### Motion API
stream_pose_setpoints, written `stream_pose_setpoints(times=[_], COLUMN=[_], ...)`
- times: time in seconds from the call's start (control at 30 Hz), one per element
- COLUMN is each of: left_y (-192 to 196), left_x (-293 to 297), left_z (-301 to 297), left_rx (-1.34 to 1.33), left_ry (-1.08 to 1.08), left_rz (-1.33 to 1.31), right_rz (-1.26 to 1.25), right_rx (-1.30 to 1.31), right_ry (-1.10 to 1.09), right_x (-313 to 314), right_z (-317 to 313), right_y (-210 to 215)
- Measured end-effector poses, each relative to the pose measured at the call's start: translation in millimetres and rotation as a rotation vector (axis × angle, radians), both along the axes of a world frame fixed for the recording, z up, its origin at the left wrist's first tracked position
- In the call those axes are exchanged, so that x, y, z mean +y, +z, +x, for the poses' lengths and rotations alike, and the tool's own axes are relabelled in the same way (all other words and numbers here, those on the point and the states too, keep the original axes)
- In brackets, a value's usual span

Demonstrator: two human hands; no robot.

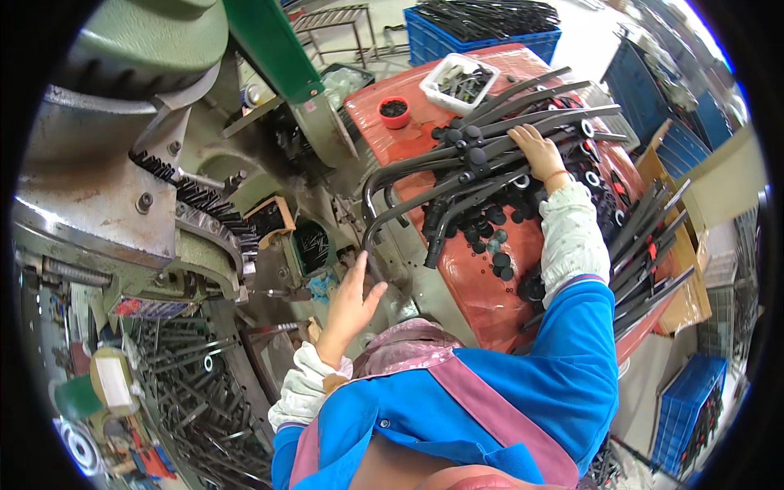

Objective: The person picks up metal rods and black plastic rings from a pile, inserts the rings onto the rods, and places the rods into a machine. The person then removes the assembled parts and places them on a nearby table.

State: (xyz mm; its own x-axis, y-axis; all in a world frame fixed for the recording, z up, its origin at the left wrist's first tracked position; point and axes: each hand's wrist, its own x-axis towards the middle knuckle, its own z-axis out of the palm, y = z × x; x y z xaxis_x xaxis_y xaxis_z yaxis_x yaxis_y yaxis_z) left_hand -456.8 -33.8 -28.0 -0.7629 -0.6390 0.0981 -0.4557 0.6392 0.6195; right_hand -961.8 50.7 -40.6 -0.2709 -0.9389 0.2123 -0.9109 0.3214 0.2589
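handling black tubes (425, 197) seems the step: right hand (535, 155) lies over them, clenching unclear; left hand (351, 306) extends, fingers released; lifting likely needs both gripping.

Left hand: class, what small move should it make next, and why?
Probably close the left hand around the bent tube end: the hand is open, close to that end, while the right hand lies over the black tubes.

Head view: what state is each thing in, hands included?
Left hand: open, gripping nothing.
Right hand: laid over black tubes, grip unclear.
Black tubes: some bent, overlapping.
Small discs: scattered loose.
White bin: open, loaded.
Red cup: open, holding dark bits.
Far blue crate: heaped with black strips.
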Motion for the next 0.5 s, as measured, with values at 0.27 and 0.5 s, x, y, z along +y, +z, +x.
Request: stream_pose_setpoints(times=[0.27,0.5], left_y=[-56,-63], left_x=[36,50], left_z=[84,148], left_rx=[-0.035,-0.073], left_ry=[0.047,0.185], left_rz=[0.227,0.288], right_rz=[-0.114,-0.148], right_rx=[-0.188,-0.166], right_ry=[0.045,-0.095], right_x=[18,46], right_z=[1,-12], right_y=[2,-55])
